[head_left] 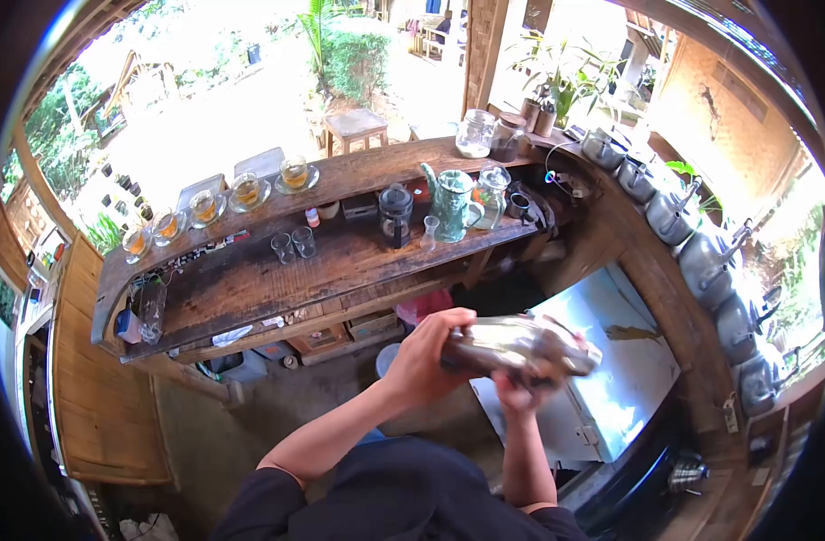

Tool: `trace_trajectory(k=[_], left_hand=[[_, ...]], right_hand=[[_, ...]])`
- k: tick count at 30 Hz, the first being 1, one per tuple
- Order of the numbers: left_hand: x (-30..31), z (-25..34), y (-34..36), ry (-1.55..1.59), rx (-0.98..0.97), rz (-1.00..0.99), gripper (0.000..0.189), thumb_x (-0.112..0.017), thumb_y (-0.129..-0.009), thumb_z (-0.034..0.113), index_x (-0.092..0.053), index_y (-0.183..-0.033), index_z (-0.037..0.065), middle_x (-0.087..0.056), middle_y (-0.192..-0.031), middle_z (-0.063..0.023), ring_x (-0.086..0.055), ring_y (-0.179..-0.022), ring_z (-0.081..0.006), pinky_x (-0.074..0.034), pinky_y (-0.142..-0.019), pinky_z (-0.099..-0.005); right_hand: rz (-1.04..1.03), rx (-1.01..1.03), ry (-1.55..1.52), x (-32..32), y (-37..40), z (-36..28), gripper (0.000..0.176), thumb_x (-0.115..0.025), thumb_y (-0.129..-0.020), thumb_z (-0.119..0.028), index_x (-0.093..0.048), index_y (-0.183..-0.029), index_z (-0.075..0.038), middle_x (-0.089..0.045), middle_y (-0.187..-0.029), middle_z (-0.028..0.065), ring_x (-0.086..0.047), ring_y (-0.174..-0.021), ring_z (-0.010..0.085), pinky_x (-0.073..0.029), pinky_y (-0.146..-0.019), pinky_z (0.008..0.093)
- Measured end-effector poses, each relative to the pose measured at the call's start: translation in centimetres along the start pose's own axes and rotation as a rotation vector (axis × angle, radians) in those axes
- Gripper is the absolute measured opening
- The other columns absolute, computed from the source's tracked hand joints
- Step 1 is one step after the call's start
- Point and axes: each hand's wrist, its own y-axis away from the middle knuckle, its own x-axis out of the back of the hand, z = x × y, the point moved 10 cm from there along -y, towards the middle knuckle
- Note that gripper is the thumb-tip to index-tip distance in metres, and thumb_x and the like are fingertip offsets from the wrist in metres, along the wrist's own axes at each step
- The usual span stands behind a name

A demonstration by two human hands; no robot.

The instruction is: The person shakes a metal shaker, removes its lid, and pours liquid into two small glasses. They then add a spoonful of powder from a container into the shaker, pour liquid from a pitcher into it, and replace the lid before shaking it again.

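Metal vessel lies sideways in your two hands, on the near side of the worktop. Your left hand grasps its left end; your right hand, somewhat blurred, grasps it from the near side. You seem to be turning it; next move calls for steady support.
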Motion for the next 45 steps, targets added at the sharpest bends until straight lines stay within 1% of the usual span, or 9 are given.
trace_trajectory(k=[2,4,12,18,26,34,38,41,45], left_hand=[[-5.1,-8.9,5.8,0.288,0.575,-0.192,0.081,-0.095,-0.069,0.022,-0.048,-0.134,0.009,-0.065,-0.128,-0.0161,-0.066,-0.117,-0.0328,-0.054,-0.095,-0.0413],[-5.5,-9.0,6.4,0.28,0.585,-0.188,0.083,-0.096,-0.07,0.028,-0.047,-0.135,0.009,-0.067,-0.124,-0.0165,-0.068,-0.112,-0.0327,-0.055,-0.094,-0.0413],[2.9,2.8,-0.8,0.056,-0.096,0.073,0.079,-0.092,-0.068,0.007,-0.052,-0.136,0.011,-0.063,-0.135,-0.0149,-0.063,-0.126,-0.0306,-0.054,-0.097,-0.0423],[-4.1,-10.6,8.6,0.302,0.741,-0.153,0.079,-0.093,-0.069,0.013,-0.05,-0.135,0.009,-0.064,-0.134,-0.0123,-0.063,-0.124,-0.0255,-0.058,-0.091,-0.0391],[4.5,3.9,-2.1,-0.034,-0.145,0.074,0.076,-0.091,-0.065,0.006,-0.057,-0.133,0.008,-0.065,-0.131,-0.0137,-0.062,-0.124,-0.033,-0.053,-0.101,-0.0454],[-2.1,-9.1,6.4,0.243,0.613,-0.07,0.078,-0.094,-0.068,0.02,-0.057,-0.136,0.012,-0.067,-0.129,-0.011,-0.069,-0.114,-0.0277,-0.056,-0.096,-0.0387],[4.4,2.1,-1.1,-0.051,-0.059,0.057,0.073,-0.088,-0.065,0.004,-0.062,-0.133,0.009,-0.065,-0.132,-0.012,-0.063,-0.123,-0.0313,-0.053,-0.103,-0.0434],[4.9,1.9,-1.4,-0.029,-0.057,0.08,0.074,-0.088,-0.062,0.005,-0.064,-0.132,0.009,-0.065,-0.132,-0.0118,-0.061,-0.124,-0.0331,-0.052,-0.104,-0.0442],[-0.7,-8.1,6.5,0.264,0.472,0.021,0.078,-0.091,-0.064,0.007,-0.059,-0.135,0.01,-0.065,-0.132,-0.0115,-0.063,-0.123,-0.0292,-0.054,-0.1,-0.0418]], right_hand=[[-0.048,-0.297,0.067,-2.3,-0.2,2.3,0.098,-0.098,-0.061,-0.025,-0.045,-0.139,-0.002,-0.059,-0.126,0.0143,-0.061,-0.115,0.0268,-0.048,-0.103,0.0412],[-0.081,-0.37,0.057,-2.7,0.2,2.3,0.093,-0.098,-0.061,-0.023,-0.048,-0.136,-0.002,-0.061,-0.124,0.0132,-0.061,-0.114,0.0253,-0.048,-0.102,0.0398],[0.196,0.242,-0.392,-0.4,-2.3,-6.6,0.124,-0.097,-0.062,-0.052,-0.021,-0.151,-0.011,-0.05,-0.133,0.0198,-0.064,-0.117,0.0329,-0.055,-0.097,0.0394],[-0.172,-0.337,0.059,-5.5,0.5,1.3,0.089,-0.097,-0.062,-0.018,-0.048,-0.134,-0.002,-0.062,-0.125,0.0131,-0.063,-0.111,0.0236,-0.05,-0.099,0.0385],[0.262,0.197,-0.414,-0.8,-1.7,-5.9,0.126,-0.097,-0.063,-0.05,-0.015,-0.149,-0.01,-0.045,-0.137,0.0239,-0.065,-0.112,0.0356,-0.054,-0.099,0.0487],[-0.045,-0.239,0.031,-4.7,-0.4,0.3,0.088,-0.099,-0.06,-0.03,-0.051,-0.129,-0.003,-0.06,-0.123,0.0136,-0.064,-0.109,0.0245,-0.053,-0.094,0.0374],[0.277,0.103,-0.368,-1.0,-1.1,-3.8,0.131,-0.093,-0.062,-0.055,-0.01,-0.151,-0.008,-0.046,-0.136,0.0221,-0.064,-0.118,0.0361,-0.054,-0.102,0.048],[0.279,0.162,-0.356,-1.6,-1.8,-5.6,0.13,-0.09,-0.068,-0.059,-0.005,-0.152,-0.01,-0.042,-0.14,0.0224,-0.065,-0.115,0.0376,-0.053,-0.1,0.0491],[-0.24,-0.241,0.079,-6.6,-0.8,0.5,0.082,-0.095,-0.066,-0.03,-0.049,-0.129,-0.005,-0.057,-0.124,0.0133,-0.064,-0.105,0.0269,-0.052,-0.095,0.0399]])
